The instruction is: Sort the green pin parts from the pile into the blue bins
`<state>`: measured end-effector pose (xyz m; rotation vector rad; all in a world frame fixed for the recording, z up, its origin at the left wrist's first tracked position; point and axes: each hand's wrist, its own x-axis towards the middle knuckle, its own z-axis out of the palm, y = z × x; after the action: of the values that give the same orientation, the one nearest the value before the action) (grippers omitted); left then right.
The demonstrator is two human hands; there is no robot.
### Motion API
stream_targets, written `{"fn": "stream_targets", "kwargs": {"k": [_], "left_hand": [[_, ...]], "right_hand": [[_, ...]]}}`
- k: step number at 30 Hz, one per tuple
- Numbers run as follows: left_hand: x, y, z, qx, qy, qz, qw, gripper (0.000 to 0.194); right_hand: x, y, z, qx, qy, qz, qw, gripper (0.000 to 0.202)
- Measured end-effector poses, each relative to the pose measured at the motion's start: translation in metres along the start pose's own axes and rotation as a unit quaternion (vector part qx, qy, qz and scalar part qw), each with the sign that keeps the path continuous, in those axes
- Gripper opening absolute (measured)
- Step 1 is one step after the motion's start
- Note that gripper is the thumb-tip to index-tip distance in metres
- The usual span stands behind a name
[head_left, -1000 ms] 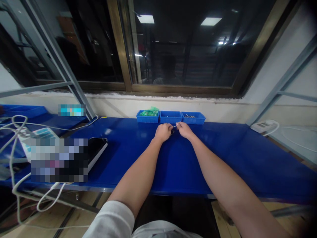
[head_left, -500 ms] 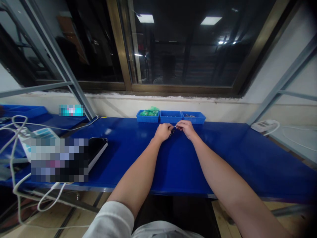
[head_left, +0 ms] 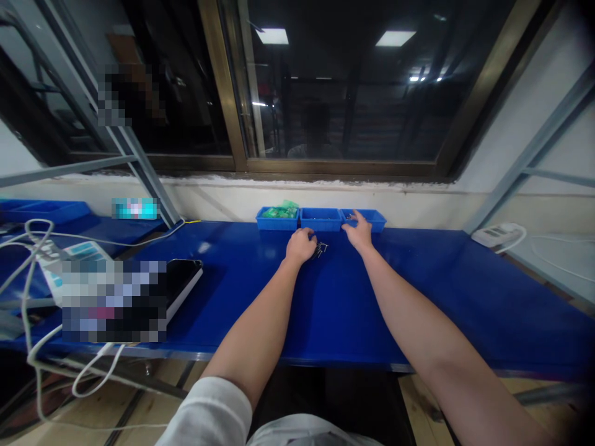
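My left hand [head_left: 301, 246] rests over the blue table with its fingers curled in; whatever they hold is too small or hidden to make out. Right beside its fingertips lies a small pile of thin metal screws [head_left: 320, 249]. My right hand [head_left: 360, 235] is at the front edge of the right blue bin [head_left: 377, 221], thumb and fingers apart, fingertips reaching over its rim. Small metal pieces in that bin are partly covered by the hand. Left of it stand the middle blue bin [head_left: 320, 227], with small bits inside, and the left blue bin [head_left: 277, 225], holding green plastic bags [head_left: 281, 211].
A dark device with a white side [head_left: 183, 291] and white cables [head_left: 28, 310] occupy the table's left. A white power strip [head_left: 497, 235] lies at the far right. Grey metal posts [head_left: 153, 192] flank the table, and a window [head_left: 344, 93] is behind it.
My hands were together over the screws, with a small thin piece between them. Now they are apart: the right has moved right and forward to the right bin, uncovering the screw pile.
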<state>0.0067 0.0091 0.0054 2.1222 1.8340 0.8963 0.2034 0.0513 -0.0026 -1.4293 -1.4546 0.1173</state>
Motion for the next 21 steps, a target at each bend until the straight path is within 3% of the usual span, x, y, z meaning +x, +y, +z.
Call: {"fn": "stream_targets", "kwargs": {"k": [2,5,9,12,14,18,21], "left_hand": [[-0.001,-0.001,-0.001,0.024,-0.01,-0.019,0.999,0.033],[-0.002,-0.001,-0.006,0.071,-0.027,-0.057,0.996,0.036],[-0.002,0.003,-0.017,0.092,-0.089,-0.13,0.983,0.051],[0.0,0.006,-0.025,0.095,-0.126,-0.172,0.972,0.063],[0.0,0.008,-0.028,0.095,-0.143,-0.173,0.97,0.066],[-0.001,0.01,-0.029,0.081,-0.177,-0.147,0.97,0.063],[-0.003,0.01,-0.023,0.088,-0.163,-0.127,0.975,0.054]], "right_hand": [[-0.004,0.0,0.0,-0.014,0.01,0.022,1.0,0.062],[-0.012,-0.007,0.001,-0.022,0.005,0.003,1.0,0.049],[-0.025,-0.022,0.005,-0.051,-0.132,-0.055,0.988,0.03],[-0.034,-0.03,0.007,-0.094,-0.238,-0.07,0.964,0.039],[-0.039,-0.032,0.009,-0.123,-0.273,-0.079,0.951,0.043],[-0.041,-0.029,0.014,-0.127,-0.278,-0.092,0.948,0.032],[-0.04,-0.025,0.019,-0.104,-0.26,-0.103,0.955,0.022]]}}
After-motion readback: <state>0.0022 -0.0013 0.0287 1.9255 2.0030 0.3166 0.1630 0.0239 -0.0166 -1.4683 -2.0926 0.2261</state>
